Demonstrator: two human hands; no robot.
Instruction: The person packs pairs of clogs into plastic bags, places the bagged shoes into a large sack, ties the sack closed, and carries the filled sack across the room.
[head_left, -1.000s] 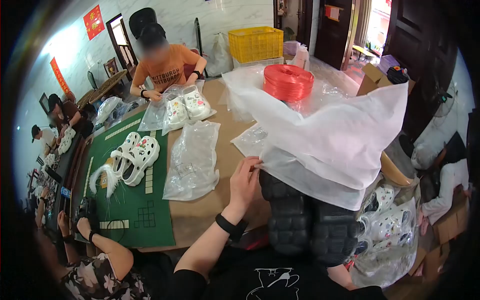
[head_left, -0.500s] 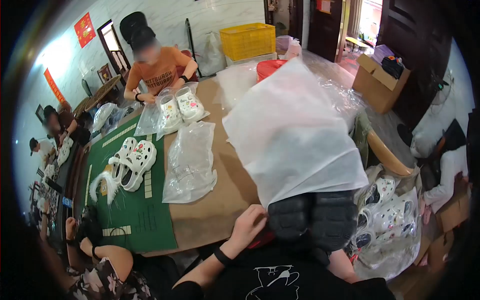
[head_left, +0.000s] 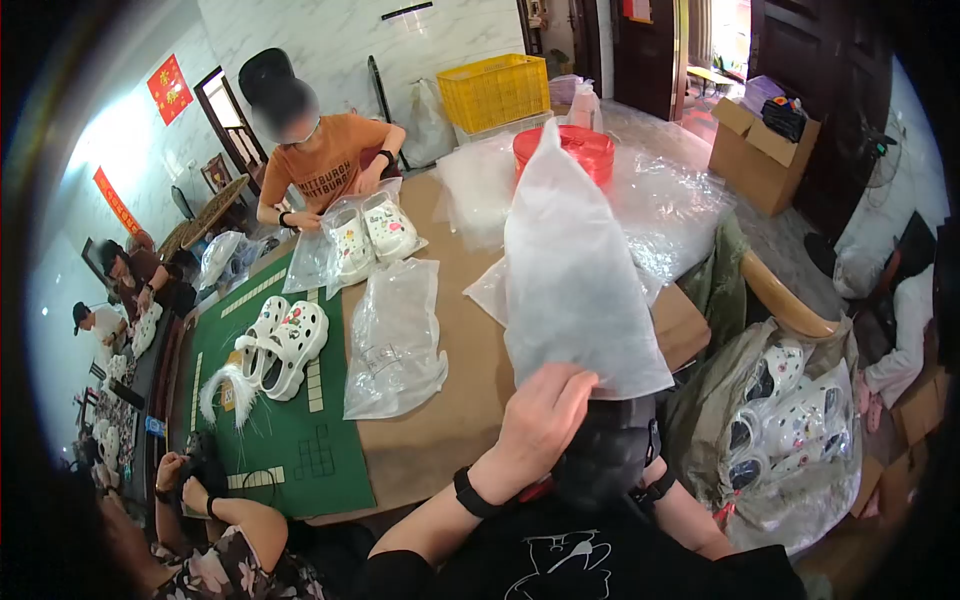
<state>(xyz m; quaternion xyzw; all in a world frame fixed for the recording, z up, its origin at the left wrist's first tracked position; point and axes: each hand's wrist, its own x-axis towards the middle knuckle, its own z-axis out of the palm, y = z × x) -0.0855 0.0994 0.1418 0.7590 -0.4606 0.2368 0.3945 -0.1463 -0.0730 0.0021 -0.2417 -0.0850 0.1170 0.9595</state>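
Note:
A pair of black shoes (head_left: 603, 455) sits low in front of my chest, soles facing me, their upper part inside a frosted plastic bag (head_left: 580, 290). My left hand (head_left: 548, 415) pinches the lower edge of this bag. Behind the black shoes my right hand is hidden; only its wrist with a black band shows. Left of the bag, an empty clear bag (head_left: 397, 340) lies flat on the brown board (head_left: 465, 370). White clogs with charms (head_left: 290, 345) rest on the green mat (head_left: 335, 450).
Across the table a person in orange (head_left: 330, 165) handles bagged white clogs (head_left: 372, 240). A red round container (head_left: 565, 155) and plastic sheets (head_left: 660, 220) are at the back. A sack of clogs (head_left: 785, 430) stands right. Another person's arms (head_left: 235, 515) are at lower left.
The frosted bag has narrowed and come down further over the black shoes. My left hand has moved right and up onto its edge. The view has shifted slightly.

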